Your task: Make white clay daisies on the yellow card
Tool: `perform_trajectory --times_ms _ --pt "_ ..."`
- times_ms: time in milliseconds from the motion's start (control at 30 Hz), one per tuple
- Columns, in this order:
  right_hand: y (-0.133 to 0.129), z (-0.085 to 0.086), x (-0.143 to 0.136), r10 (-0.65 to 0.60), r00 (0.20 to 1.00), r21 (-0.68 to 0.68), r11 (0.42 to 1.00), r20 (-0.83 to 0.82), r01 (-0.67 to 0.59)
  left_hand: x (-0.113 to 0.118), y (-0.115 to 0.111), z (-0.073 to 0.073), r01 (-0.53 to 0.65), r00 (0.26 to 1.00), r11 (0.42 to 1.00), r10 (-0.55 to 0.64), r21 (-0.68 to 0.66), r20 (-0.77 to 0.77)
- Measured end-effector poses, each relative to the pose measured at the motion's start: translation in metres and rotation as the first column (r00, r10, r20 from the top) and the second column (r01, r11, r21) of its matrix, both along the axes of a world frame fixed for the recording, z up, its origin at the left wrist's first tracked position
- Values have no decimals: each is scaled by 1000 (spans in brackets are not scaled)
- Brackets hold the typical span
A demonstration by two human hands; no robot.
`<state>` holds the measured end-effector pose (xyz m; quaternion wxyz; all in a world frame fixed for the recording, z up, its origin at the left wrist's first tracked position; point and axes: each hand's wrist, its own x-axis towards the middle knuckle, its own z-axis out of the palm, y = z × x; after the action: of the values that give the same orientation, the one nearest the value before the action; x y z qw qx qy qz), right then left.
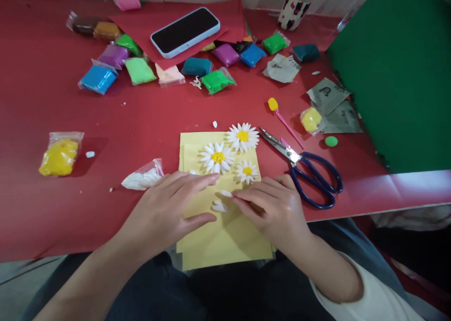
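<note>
My right hand (273, 206) pinches the end of a white clay petal (226, 193) between thumb and forefinger, over the yellow paper (225, 246). Just below it, a few more white petals (220, 207) lie on the paper. My left hand (176, 201) hovers at the paper's left side, thumb and fingers apart, with nothing in it. Above the hands are three white clay daisies with yellow centres: one upper right (243, 137), one in the middle (217, 157) and a smaller one (246, 171) near my right hand. A bag of white clay (143, 177) lies beside my left hand.
Scissors (294, 159) with dark blue handles lie right of the paper, near a pink stick tool (285, 123). Bagged yellow clay (59, 157) sits at left. Several coloured clay packets and a phone (185, 32) are at the back. A green board (398, 86) stands at right.
</note>
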<state>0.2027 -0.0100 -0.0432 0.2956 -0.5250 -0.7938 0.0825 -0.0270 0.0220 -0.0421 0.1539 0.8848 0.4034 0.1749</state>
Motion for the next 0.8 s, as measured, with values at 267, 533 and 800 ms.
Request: perform_trajectory --times_ms 267,533,800 --pt "-2 -2 -4 33 999 -59 998 3 -33 5 -5 -6 49 997 995 -43 87 -69" --pt "-2 -1 -3 52 999 -104 993 0 -52 7 -4 -5 78 996 992 -73 97 -58" --pt "-2 -1 -3 68 998 -114 991 -17 -70 11 -4 -3 92 993 991 -83 101 -89"
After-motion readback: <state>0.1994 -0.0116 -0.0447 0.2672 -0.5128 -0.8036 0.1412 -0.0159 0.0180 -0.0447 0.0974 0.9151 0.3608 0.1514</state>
